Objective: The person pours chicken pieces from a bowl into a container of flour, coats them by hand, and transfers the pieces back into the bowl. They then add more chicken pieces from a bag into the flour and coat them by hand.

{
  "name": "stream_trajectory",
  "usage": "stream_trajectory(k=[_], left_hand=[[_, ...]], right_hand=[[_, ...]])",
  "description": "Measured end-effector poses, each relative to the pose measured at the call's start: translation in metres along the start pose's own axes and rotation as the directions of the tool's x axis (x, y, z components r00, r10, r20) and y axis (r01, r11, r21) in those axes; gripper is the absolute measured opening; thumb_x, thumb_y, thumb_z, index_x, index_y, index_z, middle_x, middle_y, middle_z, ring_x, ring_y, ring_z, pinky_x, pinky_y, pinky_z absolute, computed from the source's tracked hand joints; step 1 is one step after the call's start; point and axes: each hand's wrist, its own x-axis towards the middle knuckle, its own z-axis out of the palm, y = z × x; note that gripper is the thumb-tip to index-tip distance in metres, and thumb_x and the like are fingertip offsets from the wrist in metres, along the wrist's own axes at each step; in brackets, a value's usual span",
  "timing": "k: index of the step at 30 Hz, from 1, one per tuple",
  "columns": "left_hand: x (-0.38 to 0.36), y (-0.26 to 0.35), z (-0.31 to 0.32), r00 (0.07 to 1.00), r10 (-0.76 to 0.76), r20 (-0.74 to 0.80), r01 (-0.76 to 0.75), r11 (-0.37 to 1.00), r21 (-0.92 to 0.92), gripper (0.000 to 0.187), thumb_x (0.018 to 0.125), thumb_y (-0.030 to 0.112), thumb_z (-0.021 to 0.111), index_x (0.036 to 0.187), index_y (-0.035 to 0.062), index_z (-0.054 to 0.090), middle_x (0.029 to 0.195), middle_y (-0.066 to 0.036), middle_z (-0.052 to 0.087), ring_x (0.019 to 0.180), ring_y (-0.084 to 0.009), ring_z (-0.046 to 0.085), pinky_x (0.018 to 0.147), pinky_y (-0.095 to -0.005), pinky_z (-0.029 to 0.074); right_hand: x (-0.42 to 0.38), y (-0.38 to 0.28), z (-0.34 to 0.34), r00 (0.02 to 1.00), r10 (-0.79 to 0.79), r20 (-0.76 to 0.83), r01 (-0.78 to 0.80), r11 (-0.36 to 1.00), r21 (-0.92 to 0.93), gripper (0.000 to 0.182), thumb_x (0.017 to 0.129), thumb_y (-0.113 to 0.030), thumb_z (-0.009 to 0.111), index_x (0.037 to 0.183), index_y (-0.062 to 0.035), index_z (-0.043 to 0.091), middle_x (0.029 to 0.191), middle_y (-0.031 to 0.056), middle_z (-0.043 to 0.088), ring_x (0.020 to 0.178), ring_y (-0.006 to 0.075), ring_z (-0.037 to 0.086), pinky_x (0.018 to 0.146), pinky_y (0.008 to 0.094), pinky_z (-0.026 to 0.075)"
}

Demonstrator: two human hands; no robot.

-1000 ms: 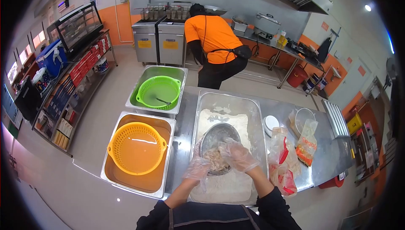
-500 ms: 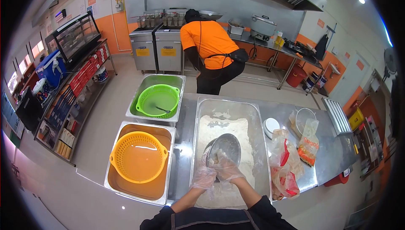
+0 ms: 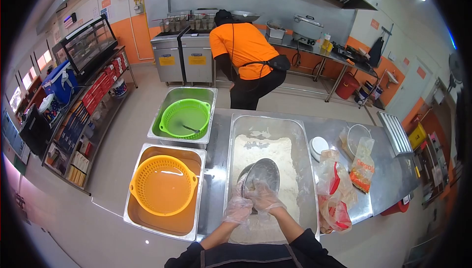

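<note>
A round metal bowl (image 3: 270,169) dusted with flour is tilted in a long steel pan (image 3: 309,189). White flour (image 3: 282,152) covers much of the pan's bottom. Both hands wear clear plastic gloves. My left hand (image 3: 238,210) is closed at the near left side of the bowl, its fingertips partly hidden. With its fingers curled over the near rim, my right hand (image 3: 265,198) grips the bowl close beside the left. A second curved metal edge shows behind the bowl's left side; I cannot make out whether it is another bowl.
Left of the pan stand a steel pan with a yellow basket (image 3: 137,182) in orange-brown liquid and another with a green basket (image 3: 167,129). Plastic bags (image 3: 337,214), a white lid (image 3: 319,145) and a clear bowl (image 3: 351,137) lie right. A person in orange (image 3: 246,44) bends near the fryers (image 3: 196,59).
The view has shifted slightly. Both hands stay at the bowl, whose tilt looks a little different. The person in orange remains bent over in the same place.
</note>
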Motion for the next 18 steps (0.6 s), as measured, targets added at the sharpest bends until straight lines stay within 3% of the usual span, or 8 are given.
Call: stream_trajectory(k=[3, 6, 7, 10, 12, 14, 16, 18], left_hand=[[0.0, 0.011, -0.006, 0.994, 0.079, 0.074, -0.08, 0.997, 0.013, 0.07, 0.068, 0.018, 0.057, 0.126, 0.0033, 0.022, 0.061, -0.007, 0.053, 0.054, -0.0158, 0.052, 0.05, -0.0293, 0.043], [0.002, 0.008, -0.006, 0.998, -0.039, 0.04, 0.027, 0.962, 0.271, 0.07, 0.066, 0.013, 0.057, 0.127, 0.0037, 0.022, 0.065, -0.008, 0.054, 0.055, -0.0145, 0.052, 0.049, -0.0283, 0.042], [0.002, 0.013, -0.009, 0.988, -0.122, 0.094, 0.101, 0.975, 0.199, 0.066, 0.068, 0.015, 0.058, 0.125, 0.0032, 0.026, 0.067, -0.01, 0.054, 0.059, -0.0163, 0.053, 0.05, -0.029, 0.043], [-0.003, 0.017, -0.01, 0.991, -0.067, 0.115, 0.08, 0.991, -0.108, 0.059, 0.071, 0.02, 0.057, 0.121, 0.0025, 0.031, 0.066, -0.011, 0.054, 0.062, -0.0196, 0.054, 0.053, -0.0301, 0.043], [-0.006, 0.025, -0.011, 0.987, -0.102, 0.125, 0.089, 0.991, 0.104, 0.052, 0.074, 0.022, 0.056, 0.117, 0.0024, 0.035, 0.071, -0.013, 0.054, 0.065, -0.0267, 0.054, 0.058, -0.0351, 0.043], [0.002, 0.015, -0.013, 0.948, -0.218, 0.234, 0.142, 0.942, 0.304, 0.051, 0.073, 0.021, 0.055, 0.117, 0.0033, 0.035, 0.083, -0.015, 0.055, 0.073, -0.0291, 0.054, 0.065, -0.0375, 0.042], [0.006, 0.007, -0.005, 0.972, 0.135, 0.192, -0.173, 0.965, 0.197, 0.054, 0.073, 0.022, 0.054, 0.119, 0.0025, 0.034, 0.099, -0.019, 0.05, 0.086, -0.0319, 0.05, 0.076, -0.038, 0.039], [0.004, 0.007, -0.003, 0.951, 0.22, 0.219, -0.268, 0.937, 0.224, 0.056, 0.072, 0.021, 0.053, 0.12, 0.0013, 0.032, 0.111, -0.021, 0.044, 0.097, -0.0337, 0.045, 0.085, -0.0382, 0.035]], right_hand=[[0.008, 0.015, 0.021, 0.988, 0.148, -0.048, -0.131, 0.956, 0.263, 0.062, 0.072, -0.04, 0.054, 0.118, -0.0009, 0.038, 0.117, 0.0244, 0.04, 0.108, 0.0324, 0.042, 0.089, 0.0331, 0.034], [0.0, -0.006, -0.017, 0.95, 0.256, 0.18, -0.309, 0.854, 0.418, 0.064, 0.074, -0.042, 0.053, 0.119, 0.0001, 0.036, 0.116, 0.0223, 0.043, 0.106, 0.0279, 0.045, 0.086, 0.031, 0.036], [0.0, -0.002, -0.017, 0.94, 0.281, 0.194, -0.341, 0.805, 0.486, 0.064, 0.075, -0.041, 0.053, 0.12, 0.0001, 0.036, 0.114, 0.021, 0.044, 0.105, 0.026, 0.046, 0.085, 0.0299, 0.037], [-0.001, 0.016, -0.009, 0.918, 0.318, 0.236, -0.389, 0.614, 0.686, 0.061, 0.077, -0.039, 0.053, 0.12, -0.0007, 0.036, 0.111, 0.0169, 0.047, 0.101, 0.0207, 0.047, 0.083, 0.0267, 0.038], [0.0, 0.023, -0.002, 0.918, 0.283, 0.278, -0.381, 0.441, 0.813, 0.058, 0.078, -0.037, 0.053, 0.121, -0.0021, 0.036, 0.109, 0.0141, 0.049, 0.098, 0.0177, 0.048, 0.082, 0.025, 0.038], [0.002, 0.027, 0.003, 0.949, 0.203, 0.24, -0.315, 0.577, 0.754, 0.055, 0.078, -0.033, 0.053, 0.121, -0.0028, 0.035, 0.11, 0.0128, 0.048, 0.098, 0.0172, 0.047, 0.082, 0.0249, 0.038], [0.003, 0.031, 0.012, 0.96, 0.156, 0.233, -0.28, 0.572, 0.771, 0.054, 0.077, -0.032, 0.054, 0.12, -0.0029, 0.037, 0.113, 0.0128, 0.046, 0.1, 0.018, 0.046, 0.083, 0.0254, 0.037], [0.001, 0.037, 0.03, 0.958, 0.144, 0.249, -0.287, 0.42, 0.861, 0.054, 0.075, -0.031, 0.056, 0.118, -0.0023, 0.041, 0.118, 0.0141, 0.042, 0.104, 0.02, 0.044, 0.085, 0.0265, 0.036]])
